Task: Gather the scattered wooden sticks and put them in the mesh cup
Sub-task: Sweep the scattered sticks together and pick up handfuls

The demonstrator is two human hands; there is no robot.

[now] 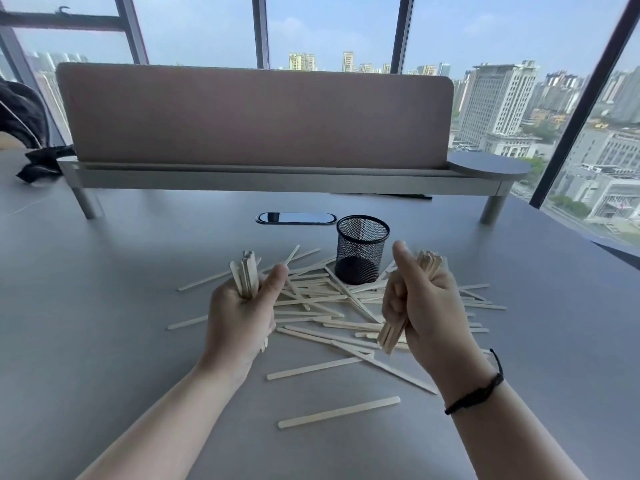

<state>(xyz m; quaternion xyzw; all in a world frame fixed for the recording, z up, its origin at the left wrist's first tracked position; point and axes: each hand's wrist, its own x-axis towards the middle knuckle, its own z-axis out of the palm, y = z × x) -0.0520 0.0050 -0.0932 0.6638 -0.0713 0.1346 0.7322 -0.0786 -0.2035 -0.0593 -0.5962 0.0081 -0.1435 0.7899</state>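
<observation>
- The loose wooden sticks lie scattered across the grey table in front of me, crossing one another in a flat heap between my two hands and spilling out to either side.
- One stick lies by itself nearest to me, apart from the heap; another long one lies just beyond it.
- My left hand is curled into a fist round a bundle of sticks — they stand nearly upright, their tops poking out above my fingers, thumb pressed against the side.
- My right hand grips a second bundle the same way — the lower ends jut out under my fist, tilted toward the heap, the upper ends show behind my raised thumb.
- The black mesh cup stands upright at the far edge of the heap, between my hands and closer to the right one; I see no sticks inside it, and several loose ones lie against its base.
- A black band sits on my right wrist.
- Behind the cup there is an oval cable slot in the table, then a raised shelf with a pink divider panel, then windows looking onto city buildings.
</observation>
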